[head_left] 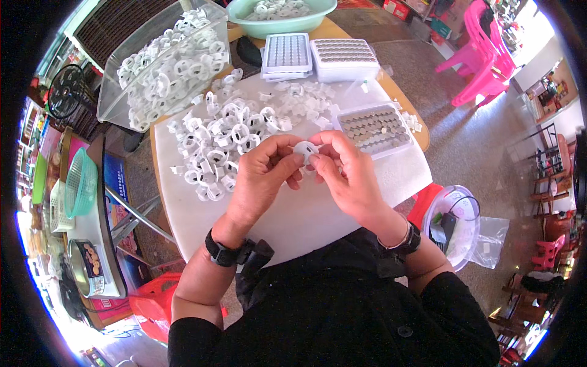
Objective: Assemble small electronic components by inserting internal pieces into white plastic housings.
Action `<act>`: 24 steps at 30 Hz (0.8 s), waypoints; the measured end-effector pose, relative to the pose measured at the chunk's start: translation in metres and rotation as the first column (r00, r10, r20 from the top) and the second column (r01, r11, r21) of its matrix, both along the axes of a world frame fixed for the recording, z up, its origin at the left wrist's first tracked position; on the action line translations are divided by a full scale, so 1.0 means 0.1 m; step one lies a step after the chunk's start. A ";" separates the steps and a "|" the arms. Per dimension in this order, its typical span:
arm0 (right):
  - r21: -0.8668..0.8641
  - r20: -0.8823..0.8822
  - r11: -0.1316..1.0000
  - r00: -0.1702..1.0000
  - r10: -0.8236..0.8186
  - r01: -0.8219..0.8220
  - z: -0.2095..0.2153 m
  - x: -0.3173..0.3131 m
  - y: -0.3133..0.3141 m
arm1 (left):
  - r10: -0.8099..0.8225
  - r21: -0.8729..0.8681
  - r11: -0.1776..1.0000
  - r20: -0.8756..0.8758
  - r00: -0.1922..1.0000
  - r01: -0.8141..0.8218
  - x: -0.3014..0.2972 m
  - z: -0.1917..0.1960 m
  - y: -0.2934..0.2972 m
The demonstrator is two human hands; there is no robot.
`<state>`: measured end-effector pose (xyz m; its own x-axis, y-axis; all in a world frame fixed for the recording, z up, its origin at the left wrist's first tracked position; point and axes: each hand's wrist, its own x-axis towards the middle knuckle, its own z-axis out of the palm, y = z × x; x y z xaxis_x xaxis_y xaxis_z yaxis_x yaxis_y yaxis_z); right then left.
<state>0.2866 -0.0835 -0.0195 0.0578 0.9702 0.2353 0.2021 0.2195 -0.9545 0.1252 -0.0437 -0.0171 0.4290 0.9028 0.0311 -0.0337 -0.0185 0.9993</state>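
Note:
Between my two hands, above the white tabletop (306, 220), is a small round white plastic part (304, 148) with a dark slot. My left hand (264, 174) pinches its left side between thumb and fingers. Thumb and forefinger of my right hand (345, 172) close on its right side. A loose heap of white ring-shaped plastic parts (214, 156) lies to the left of my hands. Just beyond them is a scatter of small translucent pieces (302, 101). To the right stands a shallow clear tray (400, 147) with rows of small grey metallic pieces.
A large clear bin (113, 92) full of white parts stands at the far left, beside a pale green basin (281, 27). Two white trays, one blue-tinted (287, 55) and one with grey rows (344, 54), sit at the back. A clear bucket (468, 232) stands right of the table.

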 end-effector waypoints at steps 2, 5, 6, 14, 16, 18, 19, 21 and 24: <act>-0.013 -0.002 1.000 1.000 -0.005 0.005 -0.04 -0.03 0.02 | 0.039 0.029 0.999 -0.052 0.998 -0.037 0.03 -0.02 -0.02; 0.072 0.097 0.996 0.993 -0.061 0.054 -0.12 -0.09 0.07 | 0.094 0.051 0.994 -0.028 0.995 -0.093 0.05 -0.07 -0.04; 0.066 0.107 0.996 0.992 -0.073 0.066 -0.13 -0.12 0.08 | 0.097 0.052 0.994 -0.027 0.995 -0.095 0.04 -0.06 -0.03; -0.055 0.054 0.996 0.996 -0.073 0.076 -0.05 -0.18 0.11 | 0.196 0.197 0.964 -0.078 0.977 -0.178 0.04 -0.11 0.01; -0.026 0.098 0.997 0.993 -0.064 0.067 -0.06 -0.14 0.11 | 0.159 0.146 0.979 -0.114 0.981 -0.142 0.01 -0.06 0.02; -0.009 0.144 1.000 0.989 -0.012 0.013 -0.01 -0.03 0.06 | 0.043 0.004 0.999 -0.091 0.995 -0.043 -0.01 0.00 0.00; -0.008 0.187 0.999 0.981 0.045 -0.044 0.04 0.03 0.09 | 0.052 0.021 0.999 -0.085 0.995 -0.050 -0.03 0.03 0.00; -0.100 0.303 0.990 0.945 0.127 -0.101 0.30 0.20 0.10 | -0.051 -0.108 0.994 -0.139 0.989 0.036 -0.04 0.07 -0.01; -0.442 0.403 0.864 0.807 0.431 -0.241 0.53 0.40 0.28 | 0.027 -0.052 0.998 -0.108 0.994 -0.033 -0.06 0.05 0.01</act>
